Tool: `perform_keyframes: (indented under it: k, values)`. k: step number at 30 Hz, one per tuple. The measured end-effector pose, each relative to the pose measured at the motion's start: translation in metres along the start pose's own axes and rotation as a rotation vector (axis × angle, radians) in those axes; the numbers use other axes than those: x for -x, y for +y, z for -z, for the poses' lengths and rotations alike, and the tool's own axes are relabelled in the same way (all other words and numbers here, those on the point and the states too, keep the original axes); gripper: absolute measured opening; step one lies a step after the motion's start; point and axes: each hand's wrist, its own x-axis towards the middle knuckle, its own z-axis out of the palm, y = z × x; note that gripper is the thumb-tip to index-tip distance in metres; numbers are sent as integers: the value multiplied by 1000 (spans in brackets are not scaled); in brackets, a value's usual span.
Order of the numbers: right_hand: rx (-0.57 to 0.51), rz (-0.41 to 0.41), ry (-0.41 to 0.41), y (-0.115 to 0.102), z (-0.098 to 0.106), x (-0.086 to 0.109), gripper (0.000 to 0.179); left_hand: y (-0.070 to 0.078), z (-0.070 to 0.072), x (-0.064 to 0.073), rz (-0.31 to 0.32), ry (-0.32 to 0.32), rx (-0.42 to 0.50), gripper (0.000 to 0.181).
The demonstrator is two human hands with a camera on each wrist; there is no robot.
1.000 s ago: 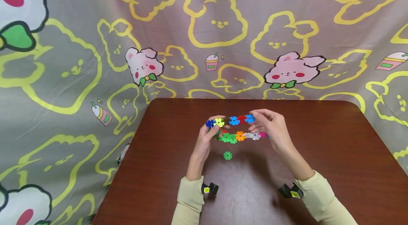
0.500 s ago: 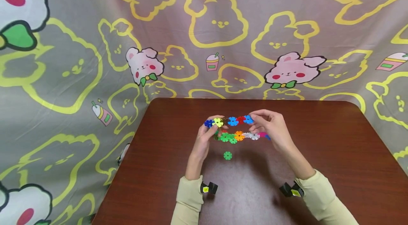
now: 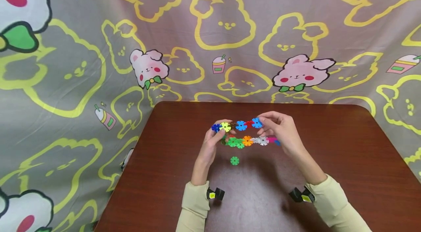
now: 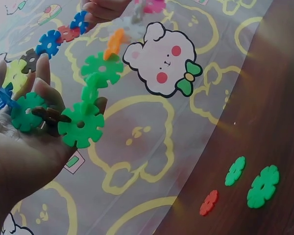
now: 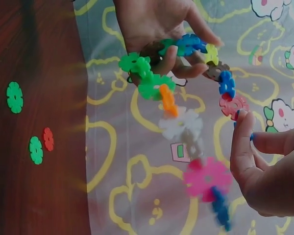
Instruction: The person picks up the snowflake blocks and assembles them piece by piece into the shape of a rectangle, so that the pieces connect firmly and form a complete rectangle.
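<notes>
Since little has just shifted, the multicoloured chain of round, notched plastic discs (image 3: 241,125) remains open-ended above the glossy brown table (image 3: 342,144), the left hand (image 3: 209,146) gripping its bend, the right hand (image 3: 283,129) pinching one end.

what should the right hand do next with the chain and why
Probably the right hand should bring its pinched blue disc toward the loose blue disc hanging past the pink disc. Those look like the two ends of one chain, and the left hand holds it partway along, so joining them would likely close a ring.
</notes>
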Motion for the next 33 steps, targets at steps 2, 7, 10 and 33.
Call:
perform_keyframes:
  k: [2, 7, 10, 33]
  values:
    - [9, 2, -7, -1, 0, -1, 40, 0, 0, 0, -5, 0, 25, 34]
    - [42, -5, -37, -2, 2, -2, 41, 2, 1, 1, -12, 5, 73, 30]
    - [57, 22, -24, -5, 6, -2, 39, 4, 2, 1, -12, 13, 98, 31]
    - [209, -91, 135, 69, 38, -28, 38, 8, 15, 3, -24, 55, 155, 32]
